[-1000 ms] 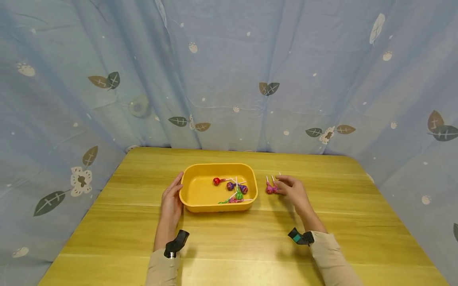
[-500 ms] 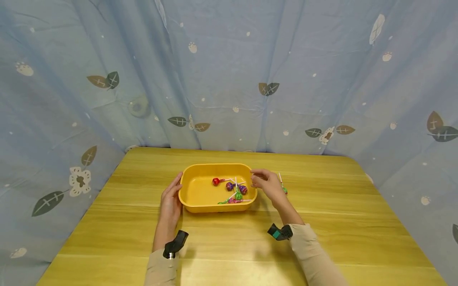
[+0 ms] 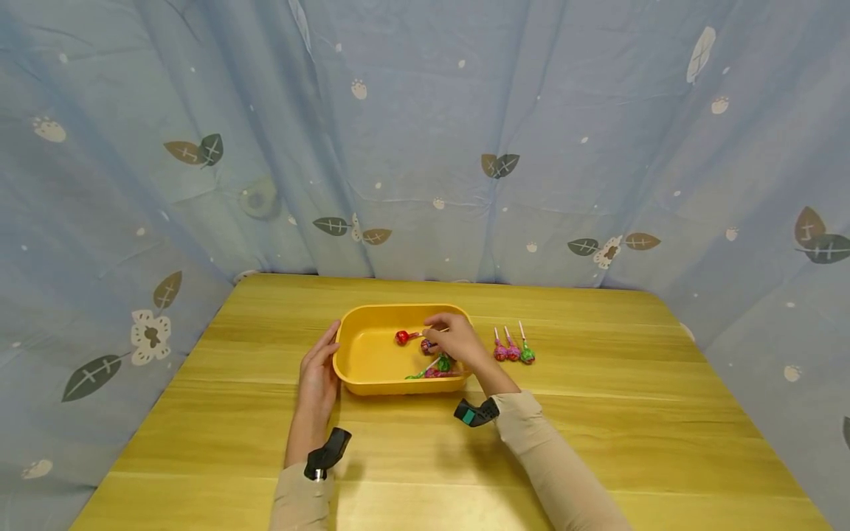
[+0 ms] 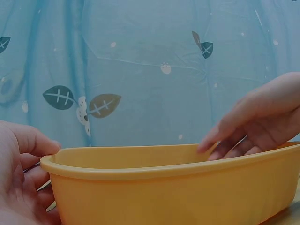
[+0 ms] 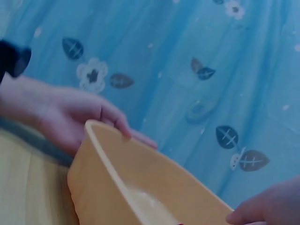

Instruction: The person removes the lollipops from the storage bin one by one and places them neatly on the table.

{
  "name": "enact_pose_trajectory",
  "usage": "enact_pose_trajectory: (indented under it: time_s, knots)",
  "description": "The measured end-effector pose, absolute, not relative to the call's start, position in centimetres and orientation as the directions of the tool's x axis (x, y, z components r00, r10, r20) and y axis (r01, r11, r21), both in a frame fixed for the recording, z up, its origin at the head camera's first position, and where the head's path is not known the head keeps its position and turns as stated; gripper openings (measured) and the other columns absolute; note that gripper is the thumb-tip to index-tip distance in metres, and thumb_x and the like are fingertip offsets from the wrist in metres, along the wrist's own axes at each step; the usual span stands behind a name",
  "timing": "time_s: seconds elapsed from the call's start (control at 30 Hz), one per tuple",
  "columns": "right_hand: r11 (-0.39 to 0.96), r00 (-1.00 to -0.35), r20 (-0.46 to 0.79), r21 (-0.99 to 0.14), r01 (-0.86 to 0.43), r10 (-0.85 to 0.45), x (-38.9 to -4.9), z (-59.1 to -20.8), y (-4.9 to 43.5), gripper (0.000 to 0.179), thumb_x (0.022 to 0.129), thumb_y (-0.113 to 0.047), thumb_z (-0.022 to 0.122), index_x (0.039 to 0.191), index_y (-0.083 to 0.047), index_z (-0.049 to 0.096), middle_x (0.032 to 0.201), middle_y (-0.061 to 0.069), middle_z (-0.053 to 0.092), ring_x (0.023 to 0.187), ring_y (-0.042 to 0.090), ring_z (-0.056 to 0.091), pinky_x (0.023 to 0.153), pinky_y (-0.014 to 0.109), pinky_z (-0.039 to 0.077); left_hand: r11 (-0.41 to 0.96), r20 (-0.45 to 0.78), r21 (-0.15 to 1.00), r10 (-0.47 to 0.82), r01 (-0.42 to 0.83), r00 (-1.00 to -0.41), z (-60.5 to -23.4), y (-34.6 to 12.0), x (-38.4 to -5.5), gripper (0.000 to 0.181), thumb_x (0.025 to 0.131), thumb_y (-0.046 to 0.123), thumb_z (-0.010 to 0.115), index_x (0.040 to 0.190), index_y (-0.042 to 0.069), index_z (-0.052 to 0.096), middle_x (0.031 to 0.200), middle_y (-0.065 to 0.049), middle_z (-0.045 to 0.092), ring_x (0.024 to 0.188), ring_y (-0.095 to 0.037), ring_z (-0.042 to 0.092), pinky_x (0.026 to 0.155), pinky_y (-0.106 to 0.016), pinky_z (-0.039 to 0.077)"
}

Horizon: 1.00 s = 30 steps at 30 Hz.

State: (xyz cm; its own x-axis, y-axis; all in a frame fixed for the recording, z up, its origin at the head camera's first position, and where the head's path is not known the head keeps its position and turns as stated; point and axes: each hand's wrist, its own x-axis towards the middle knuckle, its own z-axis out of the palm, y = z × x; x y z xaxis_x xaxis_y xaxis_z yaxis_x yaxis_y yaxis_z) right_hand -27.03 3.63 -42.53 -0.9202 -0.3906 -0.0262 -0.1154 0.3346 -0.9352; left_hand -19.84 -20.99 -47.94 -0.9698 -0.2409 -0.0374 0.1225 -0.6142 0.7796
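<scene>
A yellow plastic box point(image 3: 372, 354) stands on the table with several wrapped lollipops inside. My left hand point(image 3: 319, 380) holds its left end, the thumb at the rim and the other fingers along the outside wall. Over the box's right half reaches my right hand point(image 3: 457, 343), fingers loosely bent and pointing down; nothing is seen between them. Just below its fingertips lies a purple lollipop point(image 3: 426, 346). A red lollipop point(image 3: 402, 337) is to the left of that. A green lollipop point(image 3: 443, 363) and a pink lollipop point(image 3: 434, 373) lie nearer the front wall, partly covered.
Right of the box, two pink lollipops point(image 3: 506, 353) and a green lollipop point(image 3: 527, 355) lie in a row on the wooden table point(image 3: 598, 413), sticks pointing away. A blue patterned curtain point(image 3: 425, 147) hangs behind the table.
My right hand has moved left from the lollipops on the table, past the box's right rim, to above its contents. The row on the table is uncovered. My left hand has stayed put.
</scene>
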Motion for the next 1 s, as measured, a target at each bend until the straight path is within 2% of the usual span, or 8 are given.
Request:
enact_pose_trajectory:
  time_s: [0.17, 0.37, 0.53, 0.67, 0.77, 0.9, 1.0]
  knots:
    - [0.504, -0.928, -0.051, -0.85, -0.154, -0.369, -27.7, -43.2, 3.0, 0.027, 0.096, -0.01, 0.058, 0.118, 0.005, 0.063, 0.104, 0.017, 0.063, 0.067, 0.028, 0.067, 0.061, 0.033, 0.056, -0.611, -0.032, 0.783, -0.228, 0.117, -0.973, -48.0, -21.1, -19.7, 0.047, 0.102, 0.0, 0.04, 0.149, 0.004, 0.037, 0.155, -0.004, 0.032, 0.14, -0.011, 0.03, 0.113, -0.03, 0.024]
    - [0.593, -0.937, -0.08, -0.791, -0.147, -0.34, -28.1, -43.9, 2.8, 0.026, 0.098, -0.009, 0.054, 0.116, 0.004, 0.066, 0.104, 0.016, 0.067, 0.063, 0.019, 0.065, 0.058, 0.028, 0.053, -0.607, -0.032, 0.787, -0.222, 0.112, -0.974, -47.9, -21.0, -19.6, 0.047, 0.102, 0.001, 0.04, 0.149, 0.005, 0.037, 0.154, -0.003, 0.034, 0.138, -0.01, 0.032, 0.111, -0.027, 0.027]
    - [0.614, -0.924, -0.071, -0.766, -0.191, -0.376, -28.1, -43.8, 2.6, 0.026, 0.098, -0.006, 0.05, 0.11, 0.002, 0.071, 0.083, 0.012, 0.068, 0.054, 0.014, 0.058, 0.048, 0.023, 0.044, -0.602, -0.027, 0.79, -0.225, 0.118, -0.974, -47.7, -21.1, -19.6, 0.046, 0.102, 0.001, 0.04, 0.149, 0.005, 0.037, 0.155, -0.003, 0.033, 0.139, -0.01, 0.031, 0.112, -0.028, 0.026]
    - [0.622, -0.901, -0.057, -0.742, -0.251, -0.431, -27.8, -43.6, 2.6, 0.027, 0.096, -0.005, 0.05, 0.101, -0.001, 0.075, 0.071, 0.012, 0.065, 0.043, 0.01, 0.038, 0.043, 0.021, 0.03, -0.602, -0.026, 0.789, -0.225, 0.118, -0.974, -47.7, -21.1, -19.6, 0.047, 0.102, 0.001, 0.04, 0.149, 0.004, 0.037, 0.155, -0.004, 0.033, 0.139, -0.01, 0.03, 0.112, -0.029, 0.025]
    - [0.616, -0.886, -0.053, -0.738, -0.276, -0.46, -27.6, -43.5, 2.5, 0.023, 0.095, -0.006, 0.053, 0.099, -0.003, 0.076, 0.077, 0.01, 0.067, 0.046, 0.01, 0.034, 0.046, 0.022, 0.03, -0.603, -0.029, 0.789, -0.222, 0.114, -0.975, -47.7, -21.1, -19.6, 0.047, 0.102, 0.001, 0.04, 0.149, 0.005, 0.037, 0.155, -0.004, 0.032, 0.139, -0.01, 0.03, 0.112, -0.029, 0.025]
    - [0.588, -0.882, -0.036, -0.759, -0.282, -0.469, -27.5, -43.6, 2.3, 0.017, 0.094, -0.006, 0.06, 0.103, -0.002, 0.074, 0.092, 0.008, 0.069, 0.064, 0.015, 0.055, 0.056, 0.024, 0.045, -0.606, -0.032, 0.787, -0.224, 0.113, -0.974, -47.7, -21.0, -19.6, 0.047, 0.102, 0.001, 0.039, 0.149, 0.005, 0.037, 0.155, -0.004, 0.032, 0.139, -0.01, 0.03, 0.112, -0.029, 0.025]
    - [0.578, -0.902, -0.018, -0.773, -0.262, -0.432, -27.5, -43.8, 2.0, 0.017, 0.09, -0.005, 0.064, 0.105, 0.0, 0.071, 0.092, 0.01, 0.068, 0.074, 0.02, 0.061, 0.062, 0.028, 0.051, -0.606, -0.035, 0.787, -0.228, 0.114, -0.973, -47.7, -21.0, -19.6, 0.046, 0.102, 0.001, 0.039, 0.149, 0.005, 0.038, 0.155, -0.004, 0.033, 0.139, -0.01, 0.031, 0.112, -0.029, 0.025]
